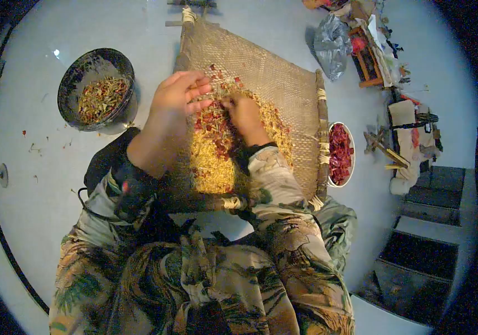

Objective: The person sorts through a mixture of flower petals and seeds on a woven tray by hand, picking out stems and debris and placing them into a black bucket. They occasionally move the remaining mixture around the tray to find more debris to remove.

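Red-and-yellow pile (214, 174): on woven tray (250, 53), beneath both hands | left hand (182, 92): fingers extended, apart | right hand (245, 116): fingers curled, grip unclear | step, apparently: hand-sorting | next move likely calls for: light fingertip pinch

Can't tell if the right hand (247, 118) mid-frame is pinching anything, way too smudgy at the tips. Left hand (178, 94) blurs out toward the wrist. Camo clothing (227, 273) gets chopped by the bottom edge, and the upper-right clutter (384, 44) is too tiny to make out.
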`<move>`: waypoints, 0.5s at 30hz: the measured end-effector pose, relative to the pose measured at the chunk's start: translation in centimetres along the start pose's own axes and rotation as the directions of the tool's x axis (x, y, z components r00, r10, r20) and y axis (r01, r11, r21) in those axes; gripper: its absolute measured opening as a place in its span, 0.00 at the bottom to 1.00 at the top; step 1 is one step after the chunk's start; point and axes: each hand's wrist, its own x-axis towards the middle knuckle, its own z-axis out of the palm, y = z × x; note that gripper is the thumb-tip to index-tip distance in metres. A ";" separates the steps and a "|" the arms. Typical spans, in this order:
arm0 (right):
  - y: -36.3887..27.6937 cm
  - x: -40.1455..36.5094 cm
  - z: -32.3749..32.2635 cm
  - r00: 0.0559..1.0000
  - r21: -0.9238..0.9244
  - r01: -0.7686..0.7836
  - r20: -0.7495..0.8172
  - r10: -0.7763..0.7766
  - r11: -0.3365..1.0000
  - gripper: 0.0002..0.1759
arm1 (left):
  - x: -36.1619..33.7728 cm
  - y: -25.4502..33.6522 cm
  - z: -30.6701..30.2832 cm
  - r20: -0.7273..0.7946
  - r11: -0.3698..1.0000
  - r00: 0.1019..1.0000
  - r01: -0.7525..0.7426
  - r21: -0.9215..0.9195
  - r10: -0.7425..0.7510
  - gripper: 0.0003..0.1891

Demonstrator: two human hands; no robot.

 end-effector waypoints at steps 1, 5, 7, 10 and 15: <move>0.9 -0.4 -0.2 1.000 0.208 -0.004 -0.025 0.010 0.978 0.11 | 0.1 0.1 -0.3 0.005 0.999 1.000 0.026 -0.026 -0.026 0.13; 4.1 -1.0 -1.0 0.965 0.708 -0.260 0.206 0.160 0.657 0.11 | 0.0 -0.4 0.2 0.002 0.999 0.999 0.035 0.006 -0.035 0.12; 2.5 -2.0 -3.1 0.903 0.772 -0.430 0.363 0.231 0.469 0.10 | 0.1 -1.8 0.2 -0.020 0.996 0.996 0.086 0.022 -0.086 0.13; 0.3 -3.3 -5.0 0.897 0.835 -0.438 0.380 0.227 0.332 0.10 | 0.6 -3.2 0.2 0.019 0.993 0.995 0.098 0.062 -0.100 0.12; -1.4 -4.6 -7.1 0.923 0.808 -0.383 0.315 0.221 0.447 0.11 | 0.4 -6.9 0.3 -0.045 0.978 0.987 0.161 0.130 -0.156 0.17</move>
